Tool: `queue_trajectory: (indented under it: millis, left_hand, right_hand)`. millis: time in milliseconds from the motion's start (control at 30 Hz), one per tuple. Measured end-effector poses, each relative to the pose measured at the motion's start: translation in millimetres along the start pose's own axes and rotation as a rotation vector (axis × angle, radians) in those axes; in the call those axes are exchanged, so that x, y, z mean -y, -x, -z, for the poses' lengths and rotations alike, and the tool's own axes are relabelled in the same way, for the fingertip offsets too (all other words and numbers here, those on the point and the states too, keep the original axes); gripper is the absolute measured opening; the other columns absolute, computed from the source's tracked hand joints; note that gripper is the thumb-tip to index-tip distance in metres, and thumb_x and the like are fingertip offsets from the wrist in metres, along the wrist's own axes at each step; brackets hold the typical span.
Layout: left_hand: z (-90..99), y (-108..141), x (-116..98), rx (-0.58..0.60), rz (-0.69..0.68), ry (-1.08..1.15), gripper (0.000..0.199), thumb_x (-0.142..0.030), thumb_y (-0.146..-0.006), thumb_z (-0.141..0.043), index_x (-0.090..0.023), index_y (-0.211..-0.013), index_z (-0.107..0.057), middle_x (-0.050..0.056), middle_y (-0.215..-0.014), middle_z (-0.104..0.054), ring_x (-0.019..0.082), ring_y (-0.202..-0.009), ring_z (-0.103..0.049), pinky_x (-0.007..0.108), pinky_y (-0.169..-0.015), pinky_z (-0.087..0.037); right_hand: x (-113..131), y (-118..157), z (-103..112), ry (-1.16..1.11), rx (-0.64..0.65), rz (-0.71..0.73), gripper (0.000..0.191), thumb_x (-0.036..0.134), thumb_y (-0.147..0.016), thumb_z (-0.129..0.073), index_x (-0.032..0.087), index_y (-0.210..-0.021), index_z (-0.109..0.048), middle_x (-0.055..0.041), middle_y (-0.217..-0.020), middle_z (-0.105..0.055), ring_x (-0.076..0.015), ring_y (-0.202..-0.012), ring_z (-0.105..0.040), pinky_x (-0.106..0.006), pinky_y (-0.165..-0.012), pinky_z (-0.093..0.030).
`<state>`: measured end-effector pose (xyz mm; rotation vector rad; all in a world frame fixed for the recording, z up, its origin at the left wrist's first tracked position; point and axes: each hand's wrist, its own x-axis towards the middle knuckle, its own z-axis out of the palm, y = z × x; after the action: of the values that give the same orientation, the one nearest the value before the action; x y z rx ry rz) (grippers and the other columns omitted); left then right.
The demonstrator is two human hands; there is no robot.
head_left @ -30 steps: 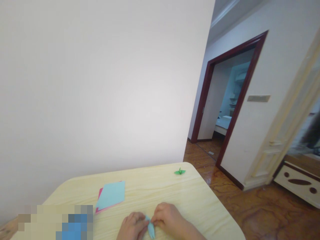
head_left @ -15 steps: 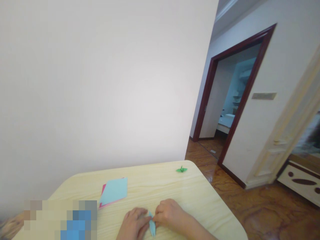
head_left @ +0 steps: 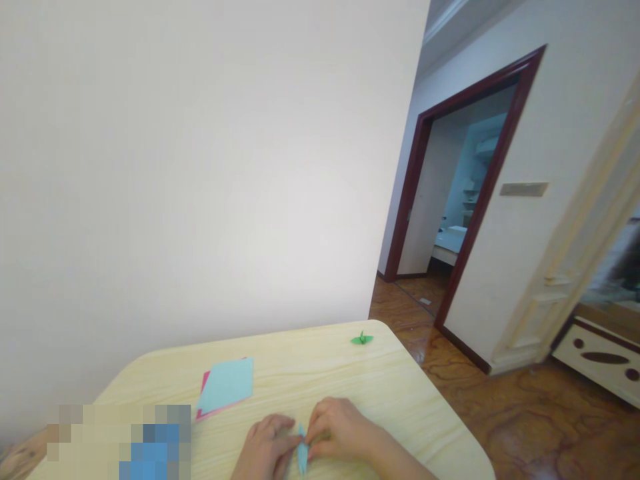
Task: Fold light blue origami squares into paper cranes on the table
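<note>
A small folded strip of light blue paper [head_left: 303, 457] lies lengthwise between my two hands, near the front of the wooden table. My left hand [head_left: 267, 447] is at its left side, with fingertips pressed on its middle. From the right, my right hand [head_left: 334, 430] pinches the paper's right edge with curled fingers. The two hands nearly meet over it. Farther back on the left, a light blue square sheet [head_left: 229, 385] rests on a pink sheet [head_left: 199, 415], whose edges peek out. A green folded paper figure [head_left: 362, 339] stands by the far right corner.
The pale table [head_left: 300, 360] has rounded corners and its far edge runs along a white wall [head_left: 200, 167]. A blurred, pixelated patch covers the lower left. Beyond the right edge are a brown floor and a doorway.
The blue strip looks narrower and more upright. My right hand's fingers have shifted slightly on its edge, while my left hand stays almost in place. The view has turned a little.
</note>
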<state>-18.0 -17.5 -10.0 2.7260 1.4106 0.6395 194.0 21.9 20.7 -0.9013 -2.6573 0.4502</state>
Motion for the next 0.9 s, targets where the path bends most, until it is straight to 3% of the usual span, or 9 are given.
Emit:
queue_trajectory:
  millis: [133, 333, 600, 767, 900]
  left_hand:
    - [2.1, -0.6, 0.1, -0.010, -0.029, -0.056, 0.037, -0.023, -0.078, -0.060, -0.044, -0.107, -0.059, -0.001, -0.104, -0.068, 0.026, -0.102, -0.059, 0.042, -0.079, -0.051]
    - [0.1, 2.0, 0.9, -0.029, -0.047, -0.083, 0.034, -0.027, -0.080, -0.057, -0.043, -0.110, -0.057, 0.000, -0.103, -0.069, 0.024, -0.099, -0.061, 0.040, -0.078, -0.052]
    - [6.8, 1.2, -7.5, -0.085, -0.033, -0.015, 0.024, -0.030, -0.078, -0.058, -0.034, -0.101, -0.063, 0.001, -0.099, -0.070, 0.022, -0.094, -0.063, 0.037, -0.077, -0.053]
    - [5.1, 0.6, -12.2, -0.168, 0.008, 0.059, 0.018, -0.020, -0.075, -0.059, -0.027, -0.090, -0.067, 0.003, -0.092, -0.070, 0.018, -0.088, -0.064, 0.029, -0.077, -0.052]
    - [-1.2, -1.5, -9.6, -0.146, 0.049, 0.082, 0.013, -0.033, -0.074, -0.064, -0.031, -0.085, -0.068, 0.002, -0.093, -0.070, 0.021, -0.090, -0.063, 0.033, -0.076, -0.052]
  right_hand:
    - [0.3, -2.3, 0.6, 0.029, -0.001, 0.010, 0.016, 0.039, -0.074, -0.065, 0.032, -0.088, -0.070, 0.0050, -0.083, -0.068, -0.0118, -0.077, -0.061, -0.017, -0.070, -0.039]
    - [3.5, -2.0, -4.0, 0.154, -0.022, 0.035, 0.014, 0.037, -0.081, -0.058, 0.028, -0.086, -0.068, 0.0031, -0.081, -0.068, -0.0125, -0.075, -0.059, -0.019, -0.067, -0.039]
    - [5.5, 0.2, -30.3, 0.319, -0.127, 0.007, 0.012, 0.029, -0.083, -0.055, 0.019, -0.078, -0.061, -0.0006, -0.077, -0.065, -0.0150, -0.074, -0.055, -0.023, -0.067, -0.038]
    - [2.9, 2.5, -41.3, 0.273, -0.201, -0.063, 0.011, 0.024, -0.085, -0.052, 0.019, -0.076, -0.058, -0.0005, -0.076, -0.063, -0.0151, -0.075, -0.054, -0.024, -0.070, -0.037]
    - [4.6, 4.3, -39.9, 0.185, -0.216, -0.105, 0.009, 0.021, -0.084, -0.052, 0.020, -0.078, -0.058, -0.0002, -0.078, -0.062, -0.0147, -0.077, -0.053, -0.024, -0.071, -0.036]
